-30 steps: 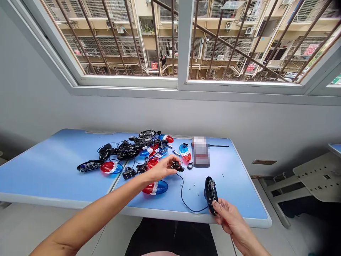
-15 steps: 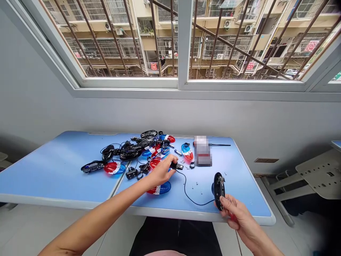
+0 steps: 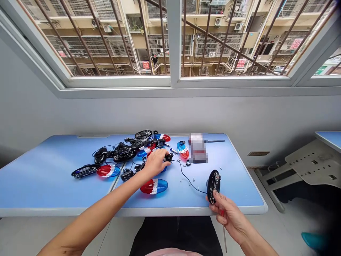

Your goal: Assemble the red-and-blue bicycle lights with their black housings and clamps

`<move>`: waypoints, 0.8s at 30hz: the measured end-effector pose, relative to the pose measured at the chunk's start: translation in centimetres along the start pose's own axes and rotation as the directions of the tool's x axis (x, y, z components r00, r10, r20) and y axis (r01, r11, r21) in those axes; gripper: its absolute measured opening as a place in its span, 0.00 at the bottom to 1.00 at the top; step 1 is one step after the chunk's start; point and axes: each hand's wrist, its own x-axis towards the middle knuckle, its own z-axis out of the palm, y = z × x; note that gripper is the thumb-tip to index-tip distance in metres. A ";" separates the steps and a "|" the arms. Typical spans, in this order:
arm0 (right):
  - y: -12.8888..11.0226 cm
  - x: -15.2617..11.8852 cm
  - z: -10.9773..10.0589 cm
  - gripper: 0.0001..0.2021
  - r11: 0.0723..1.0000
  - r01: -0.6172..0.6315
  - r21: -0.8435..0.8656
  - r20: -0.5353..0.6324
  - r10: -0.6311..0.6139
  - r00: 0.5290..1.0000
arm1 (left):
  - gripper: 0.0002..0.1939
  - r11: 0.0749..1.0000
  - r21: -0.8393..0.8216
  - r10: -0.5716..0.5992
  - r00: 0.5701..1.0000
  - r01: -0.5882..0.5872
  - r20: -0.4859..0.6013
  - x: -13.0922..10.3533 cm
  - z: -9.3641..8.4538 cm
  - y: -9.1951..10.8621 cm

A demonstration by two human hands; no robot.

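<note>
My left hand [image 3: 157,161] is closed on a small black wired part [image 3: 168,157] above the middle of the table. A thin black cable [image 3: 183,174] runs from it to a black oval base [image 3: 214,186] with circuitry on its face. My right hand [image 3: 226,211] grips that base near the front edge, tilted up. Tucked in the same hand is a screwdriver [image 3: 225,234] with a red handle, its shaft hanging down. A red and blue light cover [image 3: 153,186] lies below my left wrist, and another cover [image 3: 183,150] lies beyond its fingers.
Black oval bases and tangled cables [image 3: 126,153] form a heap at the back left. A red and blue cover [image 3: 108,171] lies left of it. Small screws [image 3: 190,179] are scattered in the middle. Behind them stands a blurred box [image 3: 198,149] beside a dark rod [image 3: 215,141].
The view has shifted to the right. My left hand has turned the small wired part. The base in my right hand now faces more toward me, and the screwdriver shaft shows more clearly.
</note>
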 end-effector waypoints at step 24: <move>-0.6 0.2 6.4 0.18 0.989 0.108 0.096 -0.039 -0.105 0.994 | 0.10 0.935 0.036 0.356 0.932 -0.354 -0.065 -6.7 0.5 6.1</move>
